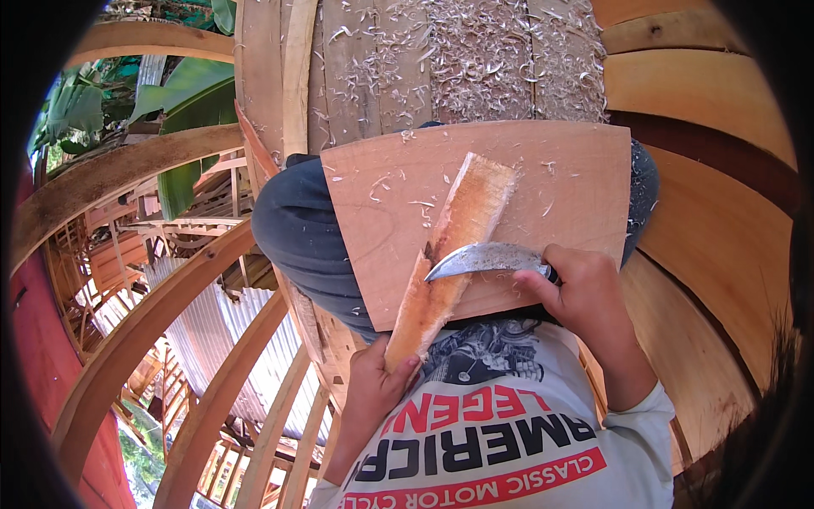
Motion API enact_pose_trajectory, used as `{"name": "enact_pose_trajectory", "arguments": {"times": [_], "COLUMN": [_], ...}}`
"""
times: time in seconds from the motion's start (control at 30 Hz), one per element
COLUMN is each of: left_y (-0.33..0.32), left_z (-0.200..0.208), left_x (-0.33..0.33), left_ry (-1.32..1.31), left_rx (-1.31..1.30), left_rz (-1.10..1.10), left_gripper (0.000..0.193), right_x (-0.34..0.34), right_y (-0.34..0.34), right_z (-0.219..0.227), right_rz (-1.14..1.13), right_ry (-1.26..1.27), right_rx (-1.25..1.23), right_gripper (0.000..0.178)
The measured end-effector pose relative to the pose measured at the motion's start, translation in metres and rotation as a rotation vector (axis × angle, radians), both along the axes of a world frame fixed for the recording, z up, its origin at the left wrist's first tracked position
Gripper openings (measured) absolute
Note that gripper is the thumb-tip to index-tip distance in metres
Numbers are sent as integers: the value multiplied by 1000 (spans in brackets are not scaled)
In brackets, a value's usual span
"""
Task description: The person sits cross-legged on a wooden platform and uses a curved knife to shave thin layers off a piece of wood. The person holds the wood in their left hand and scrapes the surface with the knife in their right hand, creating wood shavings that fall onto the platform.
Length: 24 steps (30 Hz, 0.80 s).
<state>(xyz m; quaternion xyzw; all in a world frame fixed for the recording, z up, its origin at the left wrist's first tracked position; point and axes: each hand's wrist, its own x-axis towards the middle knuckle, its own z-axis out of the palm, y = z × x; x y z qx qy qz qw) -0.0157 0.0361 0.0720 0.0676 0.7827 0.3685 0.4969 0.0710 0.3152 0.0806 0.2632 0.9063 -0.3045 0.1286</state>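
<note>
A wooden board (560,195) lies across my lap. Over it slants a rough strip of wood (471,208), orange-brown with pale edges and a dark notch on its left side near the middle. My left hand (383,377) grips the strip's near end, close to my shirt. In my right hand (581,284) is a knife (487,257) with a curved, pointed metal blade; my fingers wrap its handle, which is mostly hidden. The blade lies across the strip just below the notch, its tip pointing left.
Curled wood shavings (483,59) cover the planks ahead of me, and a few lie on the board. Curved timber ribs (161,339) run along the left, with corrugated metal sheets (208,331) and green leaves (191,102) beyond. Wide wooden planks (704,229) line the right side.
</note>
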Motion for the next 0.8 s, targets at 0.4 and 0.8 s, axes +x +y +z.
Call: {"name": "enact_pose_trajectory", "arguments": {"times": [0.4, 0.8], "left_y": [3, 6], "left_z": [-7, -6], "left_x": [-4, -3], "left_ry": [-35, -50], "left_rx": [21, 4], "left_rz": [-2, 4], "left_gripper": [41, 37], "right_x": [-14, -18], "right_y": [20, 31], "right_z": [0, -10], "right_rz": [120, 146], "right_ry": [-75, -14], "right_rx": [258, 410], "right_gripper": [54, 56]}}
